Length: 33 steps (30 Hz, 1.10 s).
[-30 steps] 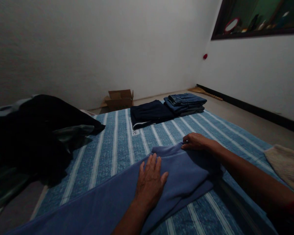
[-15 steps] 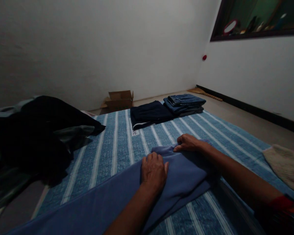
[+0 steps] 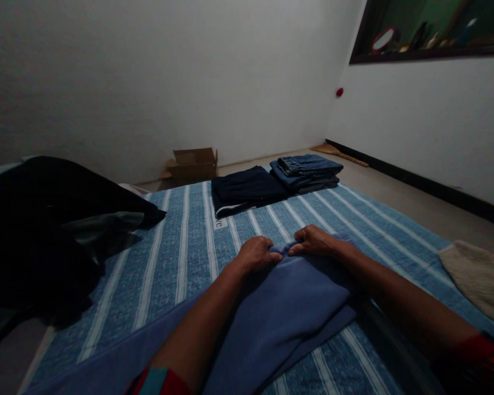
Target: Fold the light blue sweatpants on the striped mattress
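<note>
A pair of blue trousers (image 3: 280, 312) lies across the striped bedsheet (image 3: 197, 236), its long part running toward the lower left. My left hand (image 3: 256, 253) is closed on the far edge of the trousers, thumb pointing right. Close beside it, my right hand (image 3: 314, 240) pinches the same edge, thumb toward the left. The two thumbs are a small gap apart, with a ridge of cloth bunched between them. Shadow under my right forearm hides part of the cloth.
Folded dark trousers (image 3: 247, 186) and a stack of folded jeans (image 3: 308, 169) lie at the bed's far edge. A dark clothes heap (image 3: 45, 236) is at left, beige cloth (image 3: 477, 280) at right. Behind stand a cardboard box (image 3: 193, 164) and a white wall (image 3: 168, 82).
My left hand has moved from lying flat on the trousers forward to their far edge and closed on it. My right hand keeps its hold. The view has shifted slightly.
</note>
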### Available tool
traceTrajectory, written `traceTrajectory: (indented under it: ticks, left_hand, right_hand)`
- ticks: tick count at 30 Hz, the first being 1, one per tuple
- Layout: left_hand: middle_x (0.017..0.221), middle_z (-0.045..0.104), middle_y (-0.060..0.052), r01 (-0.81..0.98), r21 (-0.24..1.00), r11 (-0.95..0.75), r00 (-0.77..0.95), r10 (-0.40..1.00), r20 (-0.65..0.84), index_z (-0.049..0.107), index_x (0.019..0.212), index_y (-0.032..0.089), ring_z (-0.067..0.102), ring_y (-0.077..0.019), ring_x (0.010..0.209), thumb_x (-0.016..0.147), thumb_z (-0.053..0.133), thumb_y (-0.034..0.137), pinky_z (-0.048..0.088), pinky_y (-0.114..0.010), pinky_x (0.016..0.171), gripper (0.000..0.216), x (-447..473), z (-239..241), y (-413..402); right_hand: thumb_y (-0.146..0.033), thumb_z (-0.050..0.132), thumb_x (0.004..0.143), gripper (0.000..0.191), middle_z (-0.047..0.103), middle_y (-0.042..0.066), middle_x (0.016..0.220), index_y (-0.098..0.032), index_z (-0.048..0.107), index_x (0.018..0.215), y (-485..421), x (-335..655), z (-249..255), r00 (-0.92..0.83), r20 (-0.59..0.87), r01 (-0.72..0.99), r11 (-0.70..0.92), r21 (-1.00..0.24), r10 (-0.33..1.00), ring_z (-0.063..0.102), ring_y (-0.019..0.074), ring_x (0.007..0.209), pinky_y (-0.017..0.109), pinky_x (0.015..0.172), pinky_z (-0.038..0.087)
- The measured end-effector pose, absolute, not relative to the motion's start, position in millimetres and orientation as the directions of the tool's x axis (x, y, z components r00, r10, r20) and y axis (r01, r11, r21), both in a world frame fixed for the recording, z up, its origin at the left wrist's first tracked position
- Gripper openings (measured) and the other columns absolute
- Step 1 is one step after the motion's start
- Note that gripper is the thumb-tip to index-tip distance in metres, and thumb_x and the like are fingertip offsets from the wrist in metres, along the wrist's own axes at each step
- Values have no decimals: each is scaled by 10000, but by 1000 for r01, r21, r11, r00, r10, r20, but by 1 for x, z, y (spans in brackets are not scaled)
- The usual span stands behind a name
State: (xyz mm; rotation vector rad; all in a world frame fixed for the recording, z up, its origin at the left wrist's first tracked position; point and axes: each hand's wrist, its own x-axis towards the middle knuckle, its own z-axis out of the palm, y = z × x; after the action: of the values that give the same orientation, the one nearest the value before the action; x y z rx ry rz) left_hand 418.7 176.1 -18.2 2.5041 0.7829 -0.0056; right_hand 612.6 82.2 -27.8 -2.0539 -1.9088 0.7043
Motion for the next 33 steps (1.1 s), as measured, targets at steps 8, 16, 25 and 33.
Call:
traceTrajectory:
  ticks: [8,16,25,33]
  left_hand:
    - [544,477,39,509,590,-628,840,513,-178,601,644,159,463,-128,549,739,564,426,297,-245,507,286,416,-26,192]
    - [644,565,-36,595,410,-691,786,607,-119,607,664,166,562,-207,714,834,508,407,387,-299,644,311,417,-24,182]
    - [1350,506,-121,368,72,-927,912,375,164,520,1232,151,438,-242,1257,946,367,292,339,-395,1029,354,416,-34,119]
    - [1543,231,-122,359,135,-923,933,358,-36,270,1450,123,169,-250,1425,949,245,538,153,-447,1145,650,410,-54,119]
  right_hand:
    - [-557,552,802,407,503,-23,575,-180,586,652,81,613,-31,36,-174,873,-115,-474,984,489,126,594,240,527,271]
    - [-552,480,866,421,632,54,704,-188,667,766,79,608,-24,46,-178,937,-105,-335,983,549,167,646,262,556,289]
    - [-604,411,890,500,688,92,795,-191,685,823,77,606,-23,74,-177,975,-108,-194,981,614,201,734,268,571,303]
    - [-553,455,890,463,697,148,877,-153,684,849,74,606,-17,149,-119,982,-161,-95,982,637,253,846,281,656,377]
